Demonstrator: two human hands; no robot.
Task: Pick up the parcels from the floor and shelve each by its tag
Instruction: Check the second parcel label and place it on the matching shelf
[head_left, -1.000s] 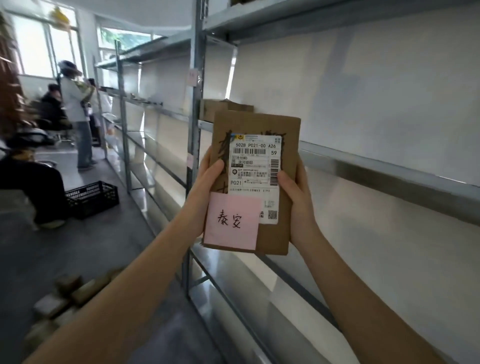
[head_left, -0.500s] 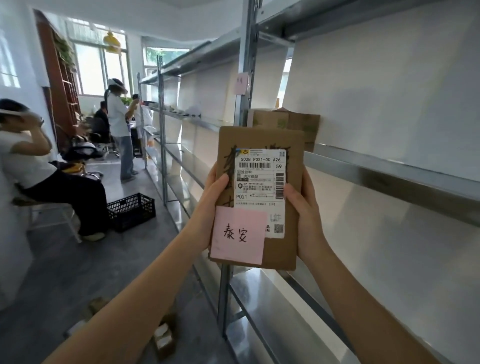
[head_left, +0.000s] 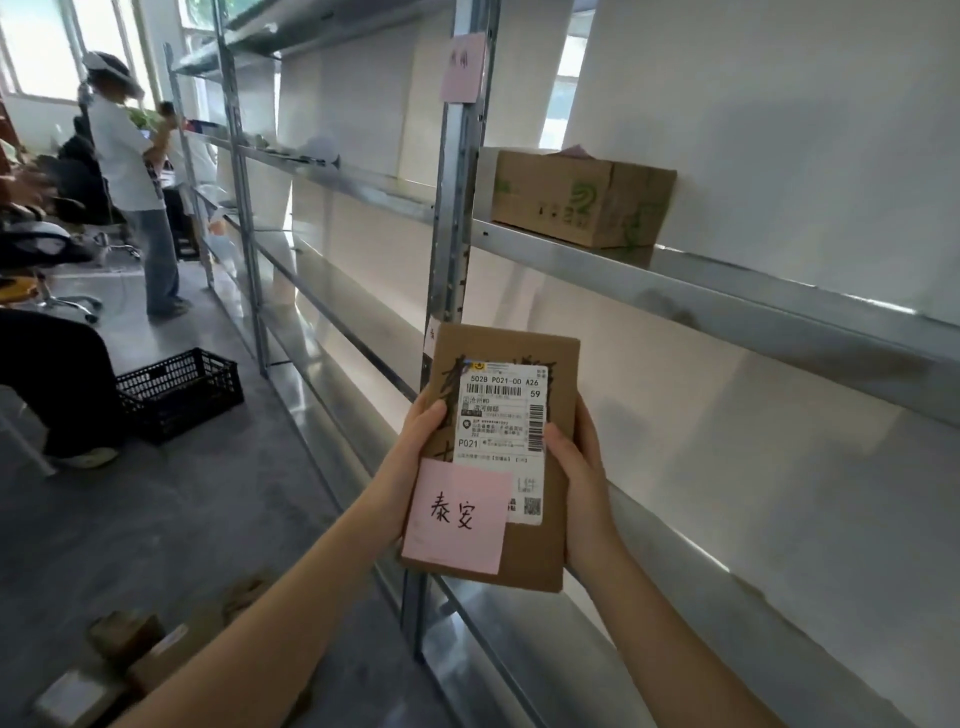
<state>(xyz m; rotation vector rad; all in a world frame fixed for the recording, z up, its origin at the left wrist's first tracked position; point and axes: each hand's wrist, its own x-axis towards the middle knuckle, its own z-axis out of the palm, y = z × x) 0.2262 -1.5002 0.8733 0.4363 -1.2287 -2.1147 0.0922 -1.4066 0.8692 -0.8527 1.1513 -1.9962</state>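
Observation:
I hold a flat brown cardboard parcel (head_left: 558, 519) upright in front of the metal shelving (head_left: 727, 291). A white shipping label and a pink handwritten tag (head_left: 457, 514) sit on its face. My left hand (head_left: 415, 447) grips its left edge, my right hand (head_left: 576, 467) its right edge. A pink tag (head_left: 462, 67) is stuck high on the shelf post (head_left: 457, 218), and part of another shows just above the parcel. Several more parcels (head_left: 124, 639) lie on the floor at lower left.
A cardboard box (head_left: 582, 197) with green print stands on the shelf above. A black plastic crate (head_left: 182, 389) sits on the floor to the left. A seated person (head_left: 52, 374) and a standing person (head_left: 135, 171) are further along the aisle.
The view has closed in on the shelf post and the box on the upper shelf. The parcel now sits lower in view, still held in both hands.

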